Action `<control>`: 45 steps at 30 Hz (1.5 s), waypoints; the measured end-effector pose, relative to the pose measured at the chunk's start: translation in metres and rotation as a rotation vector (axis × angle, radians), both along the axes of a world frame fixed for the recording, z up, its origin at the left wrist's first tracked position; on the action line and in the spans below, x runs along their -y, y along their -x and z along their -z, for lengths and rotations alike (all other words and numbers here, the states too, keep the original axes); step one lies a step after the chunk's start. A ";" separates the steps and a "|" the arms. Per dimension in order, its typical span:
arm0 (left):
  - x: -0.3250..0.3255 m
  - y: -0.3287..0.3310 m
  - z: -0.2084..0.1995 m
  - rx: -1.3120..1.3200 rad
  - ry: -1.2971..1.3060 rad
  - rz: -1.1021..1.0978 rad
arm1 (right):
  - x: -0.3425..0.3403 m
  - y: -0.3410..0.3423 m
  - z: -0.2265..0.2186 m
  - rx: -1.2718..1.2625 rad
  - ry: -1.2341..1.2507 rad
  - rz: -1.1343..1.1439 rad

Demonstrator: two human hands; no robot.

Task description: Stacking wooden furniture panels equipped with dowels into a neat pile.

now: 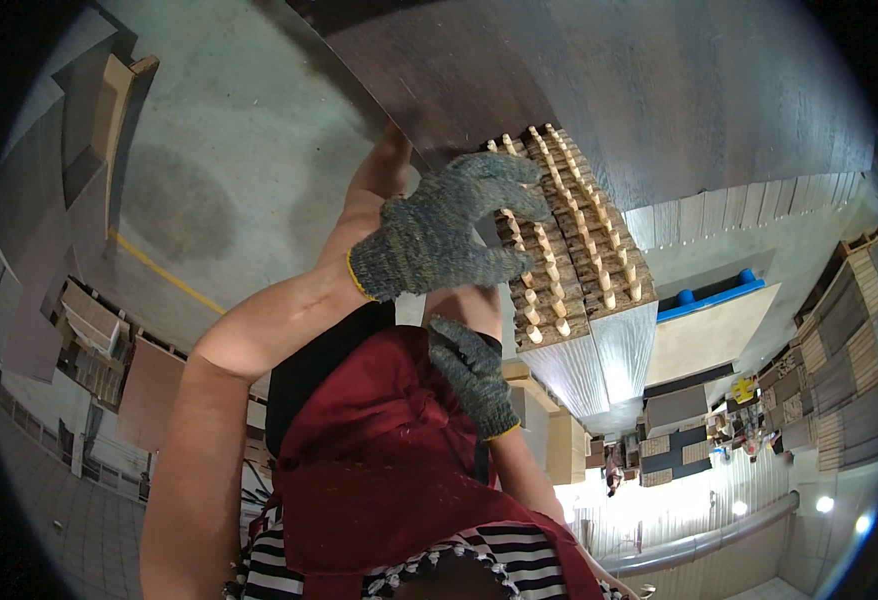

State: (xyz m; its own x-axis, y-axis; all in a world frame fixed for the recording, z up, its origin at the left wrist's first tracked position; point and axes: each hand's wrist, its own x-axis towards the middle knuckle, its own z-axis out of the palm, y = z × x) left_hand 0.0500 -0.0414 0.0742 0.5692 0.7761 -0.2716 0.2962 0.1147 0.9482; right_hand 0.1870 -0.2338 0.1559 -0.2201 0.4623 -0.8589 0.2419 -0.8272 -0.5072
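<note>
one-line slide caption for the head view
Gloved left hand extended over rows of wooden pegs, gloved right hand by the red apron.

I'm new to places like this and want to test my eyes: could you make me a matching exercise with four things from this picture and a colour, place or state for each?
Column one
1. Gloved left hand
2. Apron
3. Wooden pegs
4. Floor line

Column two
A. Yellow
B. Pale, standing in rows
C. Dark red
D. Fingers spread, hiding part of the peg rows in this view

Right pairs: 1-D, 2-C, 3-B, 4-A.
</note>
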 end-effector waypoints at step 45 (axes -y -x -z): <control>0.007 -0.005 -0.055 0.247 0.172 -0.124 | -0.018 0.004 -0.005 0.059 0.007 0.047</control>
